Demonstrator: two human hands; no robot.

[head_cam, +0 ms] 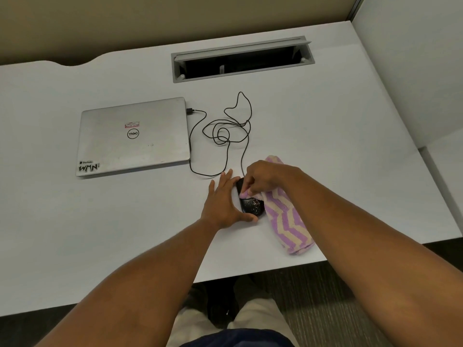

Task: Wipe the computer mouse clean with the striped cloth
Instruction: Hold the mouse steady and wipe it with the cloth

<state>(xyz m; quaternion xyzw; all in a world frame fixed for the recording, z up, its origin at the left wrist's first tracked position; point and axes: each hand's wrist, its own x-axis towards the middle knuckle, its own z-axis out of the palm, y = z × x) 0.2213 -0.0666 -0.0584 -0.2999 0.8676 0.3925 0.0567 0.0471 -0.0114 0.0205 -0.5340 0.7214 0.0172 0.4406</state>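
Sitting black and speckled on the table (100,234), the mouse (251,206) lies between both hands; left hand (223,202) spread, bracing it; right hand (265,179) pinching the cloth (285,219) onto its top.

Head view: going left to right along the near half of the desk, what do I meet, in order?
Laptop → left hand → mouse → striped cloth. The right hand and the cable overlap these, so they are left out.
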